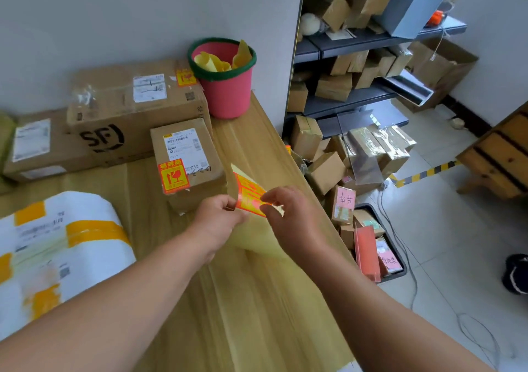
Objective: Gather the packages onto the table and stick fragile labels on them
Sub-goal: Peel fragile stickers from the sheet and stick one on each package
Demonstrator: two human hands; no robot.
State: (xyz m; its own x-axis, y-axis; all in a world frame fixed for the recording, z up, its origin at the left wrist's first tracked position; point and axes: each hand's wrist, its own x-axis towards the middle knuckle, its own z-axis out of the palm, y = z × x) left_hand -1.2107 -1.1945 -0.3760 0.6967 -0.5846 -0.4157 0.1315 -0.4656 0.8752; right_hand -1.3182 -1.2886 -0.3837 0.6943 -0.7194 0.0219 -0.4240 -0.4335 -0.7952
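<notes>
Your hands were working just above the near-right part of the light wooden worktop [257, 300], and between them was the red-and-yellow fragile label [249, 197], partly lifted from its pale yellow backing sheet [257, 240]. The label's long axis ran on a slant, from up-left down to the right.

Your left hand [217, 217] had fingers and thumb curled in a pinch on the left edge of the sheet and label. Your right hand [291, 217] pinched the label's right end between thumb and forefinger, the other fingers loosely bent.

The small brown cardboard box [188, 154] straight ahead of your hands, closest to them, already carried a fragile sticker, as did the large brown cardboard box printed SF [128, 106] behind it. No such sticker showed on the white plastic-wrapped parcel with yellow tape bands [63, 246], which lay well to the left, on your left hand's side, nor on the flat brown cardboard box [43, 148] at far left. So this label likely had to travel leftward across your body, the white parcel being the nearer of the two.
</notes>
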